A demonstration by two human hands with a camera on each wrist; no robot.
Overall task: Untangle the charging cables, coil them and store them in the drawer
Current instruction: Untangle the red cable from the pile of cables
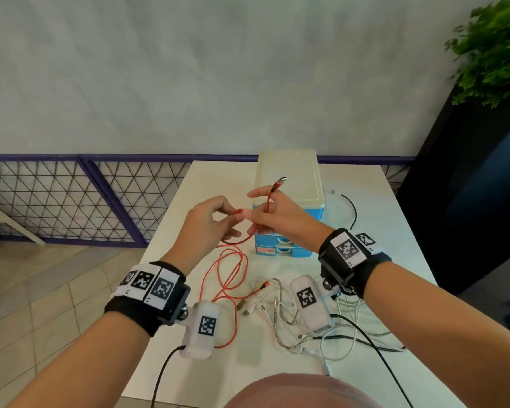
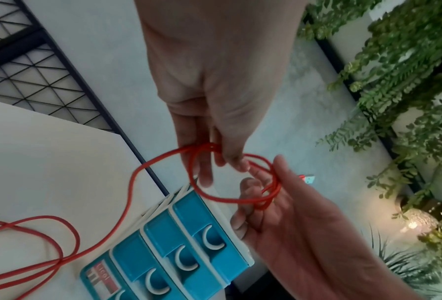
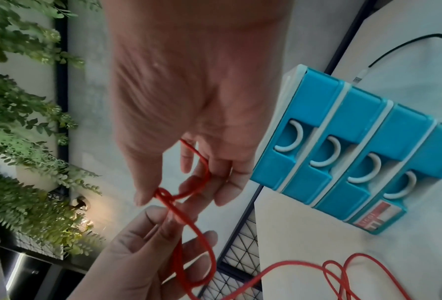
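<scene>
Nearest the camera, both forearms reach out over the white table [image 1: 395, 201]. The red cable [image 1: 233, 272] is raised between the hands: the left hand [image 1: 206, 222] pinches it at a small knot, thumb and fingertips closed on the strand, while the right hand [image 1: 273, 214] holds a loop of it among its curled fingers, the plug [image 1: 280, 181] poking up and away beyond the knuckles. From the left hand's grip the cable drops to the table and lies in loose loops near the left wrist. To the right of those loops sits a tangle of white cables [image 1: 289, 313]. Behind the hands stands the blue drawer unit [image 1: 289, 242], drawers closed. A black cable [image 1: 352, 210] curves right of it.
</scene>
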